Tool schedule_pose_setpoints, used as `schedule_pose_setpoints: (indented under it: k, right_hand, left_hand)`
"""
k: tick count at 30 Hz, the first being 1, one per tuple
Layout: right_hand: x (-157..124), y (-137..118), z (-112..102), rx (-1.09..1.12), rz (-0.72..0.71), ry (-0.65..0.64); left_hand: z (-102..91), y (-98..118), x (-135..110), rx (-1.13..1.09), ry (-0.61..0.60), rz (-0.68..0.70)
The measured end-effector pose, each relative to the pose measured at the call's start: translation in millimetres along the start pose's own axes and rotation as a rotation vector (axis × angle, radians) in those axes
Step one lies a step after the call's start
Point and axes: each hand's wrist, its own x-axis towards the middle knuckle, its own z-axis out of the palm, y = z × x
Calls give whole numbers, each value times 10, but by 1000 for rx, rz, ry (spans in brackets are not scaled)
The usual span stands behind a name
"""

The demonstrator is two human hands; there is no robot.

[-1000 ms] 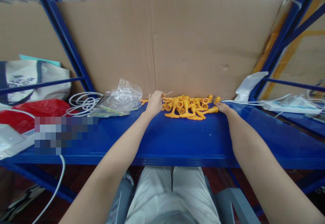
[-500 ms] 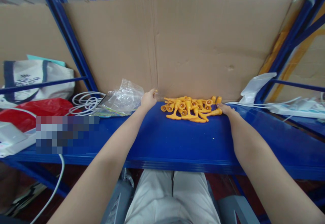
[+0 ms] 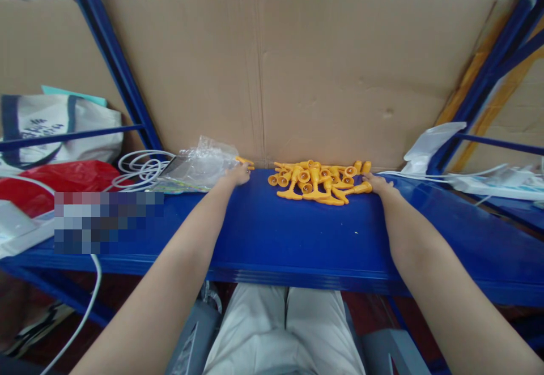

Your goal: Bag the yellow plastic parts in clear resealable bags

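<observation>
My left hand (image 3: 238, 175) is closed around a yellow plastic piece (image 3: 245, 161) whose bar sticks out above the fingers. It is beside a crumpled clear plastic bag (image 3: 208, 157). Right of it, near the cardboard, lies a pile of similar yellow pieces (image 3: 314, 179) with T-shaped handles and round cup-like ends. At the pile's right side rests my right hand (image 3: 379, 183), fingers stretched toward it and against the cup end of one yellow piece (image 3: 360, 188). Its thumb is not clearly visible.
A tall cardboard sheet (image 3: 323, 75) stands behind the blue table (image 3: 297, 239). Coiled white cable (image 3: 142, 168), a red bag (image 3: 63, 179) and a canvas bag (image 3: 93, 126) are at left. White plastic wrapping (image 3: 433, 143) and cables lie at right, by a blue post (image 3: 480, 80).
My left hand has moved left and lower, from the cardboard toward the clear bag, and the yellow piece in it now shows more. My right hand stays at the pile's right side.
</observation>
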Motion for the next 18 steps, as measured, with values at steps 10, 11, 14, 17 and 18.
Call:
schedule_pose_setpoints:
  k: [10, 11, 14, 17, 18]
  right_hand:
    - [-135, -115, -81, 27, 64, 11]
    - [-141, -119, -84, 29, 67, 13]
    - [-159, -129, -96, 31, 76, 10]
    - [-174, -133, -104, 33, 85, 0]
    - [-177, -132, -104, 33, 86, -1]
  left_hand:
    - [61, -67, -24, -12, -114, 25]
    - [65, -81, -13, -11, -119, 34]
    - [75, -116, 28, 4, -115, 62]
    - [90, -151, 86, 15, -105, 80]
    - [100, -165, 108, 17, -99, 81]
